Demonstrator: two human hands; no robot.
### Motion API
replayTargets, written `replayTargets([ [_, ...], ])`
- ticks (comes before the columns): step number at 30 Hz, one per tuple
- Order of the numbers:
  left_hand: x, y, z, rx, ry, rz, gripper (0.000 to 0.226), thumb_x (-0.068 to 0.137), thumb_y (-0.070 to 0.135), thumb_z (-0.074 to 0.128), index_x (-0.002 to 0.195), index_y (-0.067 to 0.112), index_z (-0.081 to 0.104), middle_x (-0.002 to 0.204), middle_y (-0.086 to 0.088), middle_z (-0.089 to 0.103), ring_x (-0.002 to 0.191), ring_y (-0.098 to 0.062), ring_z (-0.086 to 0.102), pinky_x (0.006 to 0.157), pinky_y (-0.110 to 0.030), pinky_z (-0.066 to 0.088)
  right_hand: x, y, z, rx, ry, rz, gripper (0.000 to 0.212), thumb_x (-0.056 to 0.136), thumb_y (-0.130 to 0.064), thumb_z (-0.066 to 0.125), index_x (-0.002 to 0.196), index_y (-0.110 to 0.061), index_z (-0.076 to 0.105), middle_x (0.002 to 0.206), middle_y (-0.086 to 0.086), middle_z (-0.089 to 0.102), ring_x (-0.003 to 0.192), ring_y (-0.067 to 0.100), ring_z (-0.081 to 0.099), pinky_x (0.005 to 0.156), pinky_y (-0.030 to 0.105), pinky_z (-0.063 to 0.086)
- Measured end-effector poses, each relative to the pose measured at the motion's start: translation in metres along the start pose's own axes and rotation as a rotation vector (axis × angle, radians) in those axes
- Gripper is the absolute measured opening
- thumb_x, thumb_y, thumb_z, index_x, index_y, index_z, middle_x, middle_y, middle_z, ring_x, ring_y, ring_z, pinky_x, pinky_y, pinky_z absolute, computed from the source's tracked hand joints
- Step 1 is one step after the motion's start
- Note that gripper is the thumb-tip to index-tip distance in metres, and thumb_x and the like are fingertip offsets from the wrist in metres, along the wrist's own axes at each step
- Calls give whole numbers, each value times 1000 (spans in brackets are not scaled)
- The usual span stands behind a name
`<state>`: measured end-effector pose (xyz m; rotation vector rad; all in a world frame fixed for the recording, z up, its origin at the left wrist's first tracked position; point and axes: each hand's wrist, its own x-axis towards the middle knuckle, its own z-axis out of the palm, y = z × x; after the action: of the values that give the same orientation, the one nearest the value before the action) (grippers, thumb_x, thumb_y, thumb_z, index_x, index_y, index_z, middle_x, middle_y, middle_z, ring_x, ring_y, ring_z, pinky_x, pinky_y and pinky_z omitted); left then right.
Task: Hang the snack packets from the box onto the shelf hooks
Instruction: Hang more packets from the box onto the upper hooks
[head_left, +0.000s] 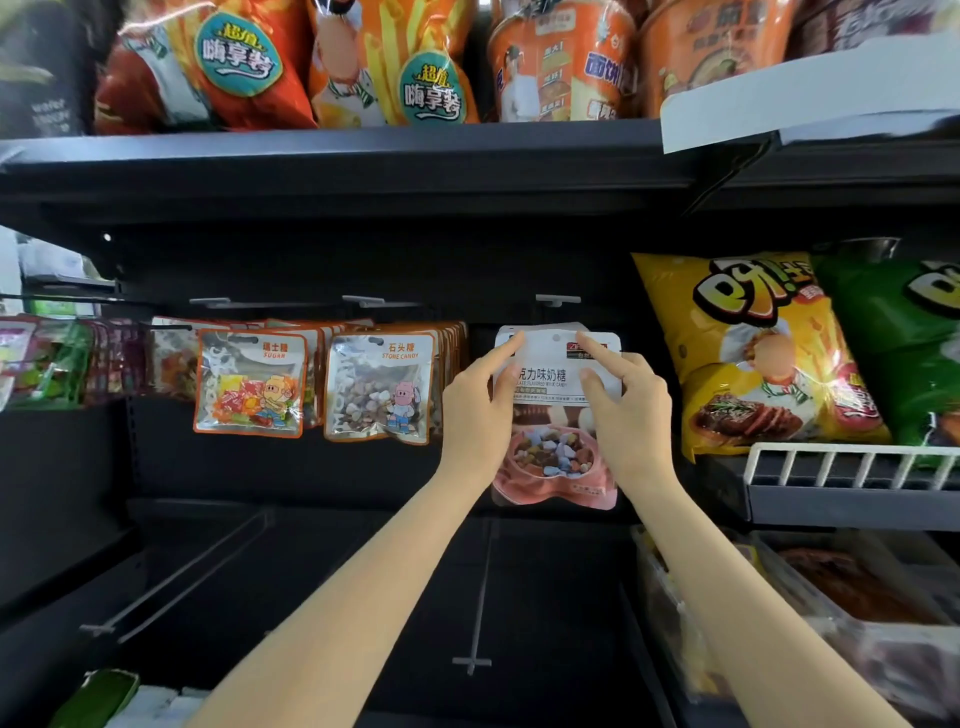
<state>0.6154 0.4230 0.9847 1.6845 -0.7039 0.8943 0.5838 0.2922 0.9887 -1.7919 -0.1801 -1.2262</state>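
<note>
A white and pink candy packet (553, 452) hangs upright in front of the dark shelf back, just under a shelf hook (557, 300). My left hand (475, 410) pinches its upper left edge, index finger stretched toward the top. My right hand (626, 405) grips its upper right part, index finger pointing at the small hole near the top. Whether the hook passes through the hole cannot be told. Two rows of orange-edged candy packets (249, 384) (379, 387) hang on hooks to the left. The box is out of sight.
Bare hooks (475, 597) (176, 577) stick out from the lower rail. Yellow and green chip bags (763, 348) sit on a wire-fronted shelf at right. Large snack bags and noodle cups fill the upper shelf (332, 150). Clear tubs (852, 613) stand lower right.
</note>
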Motion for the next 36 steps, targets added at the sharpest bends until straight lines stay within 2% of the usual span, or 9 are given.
replayTargets([
  [3, -3, -2, 0, 34, 25, 28, 35, 97, 17, 48, 133, 18, 53, 117, -6, 67, 103, -22, 62, 91, -37, 51, -3, 2, 4, 47, 16, 15, 37, 95, -10, 53, 129, -24, 58, 101, -3, 50, 78, 5, 51, 63, 11, 47],
  [9, -8, -7, 6, 14, 109, 62, 36, 96, 14, 51, 131, 18, 54, 104, 4, 67, 84, -5, 61, 82, -19, 52, -3, 6, 6, 56, 5, -10, 38, 94, -10, 54, 128, -26, 57, 97, -3, 49, 81, 11, 52, 68, 23, 51],
  [12, -9, -11, 8, 0, 129, 80, 35, 96, 13, 51, 130, 18, 54, 99, 13, 64, 84, 3, 61, 77, -13, 51, -3, 7, 7, 60, 1, -21, 38, 93, -9, 55, 128, -25, 58, 96, -2, 50, 80, 15, 54, 65, 25, 52],
  [16, -8, -14, 10, -15, 158, 95, 34, 95, 13, 52, 129, 18, 55, 100, 1, 69, 82, -15, 61, 73, -12, 48, -2, 8, 8, 75, 9, -22, 37, 93, -9, 55, 126, -24, 59, 93, -1, 49, 85, 22, 57, 64, 31, 55],
  [20, -7, -18, 12, -32, 198, 92, 33, 95, 12, 53, 127, 19, 57, 100, 27, 59, 93, 7, 59, 78, -11, 49, -2, 8, 11, 87, 15, -53, 37, 92, -8, 56, 127, -22, 60, 88, -4, 47, 71, 10, 49, 58, 18, 49],
  [23, -4, -20, 14, -61, 196, 88, 33, 96, 13, 52, 127, 20, 57, 100, 24, 60, 92, -2, 62, 74, -12, 50, -1, 8, 13, 81, 32, -70, 37, 91, -7, 57, 126, -20, 60, 88, -5, 46, 69, 6, 48, 56, 11, 45],
  [28, 1, -23, 16, -20, 177, 95, 34, 96, 11, 51, 129, 19, 56, 95, 28, 56, 92, 11, 56, 81, -13, 49, 2, 14, 16, 121, 46, -14, 36, 92, -8, 55, 125, -22, 61, 93, -2, 49, 80, 18, 55, 64, 31, 55],
  [33, 9, -37, 16, 111, 82, 68, 40, 97, 15, 49, 136, 25, 48, 104, 1, 62, 87, -2, 57, 80, -21, 52, 6, 25, 25, 119, 68, -52, 37, 92, -7, 56, 127, -18, 60, 93, -9, 44, 80, -10, 49, 63, 11, 50],
  [36, 18, -40, 21, 264, -16, -3, 51, 95, 16, 52, 143, 30, 37, 105, 0, 49, 85, -2, 48, 82, -15, 44, 15, 34, 31, 76, 0, -20, 46, 90, -3, 58, 132, -22, 55, 114, -2, 40, 88, -8, 49, 66, 0, 45],
])
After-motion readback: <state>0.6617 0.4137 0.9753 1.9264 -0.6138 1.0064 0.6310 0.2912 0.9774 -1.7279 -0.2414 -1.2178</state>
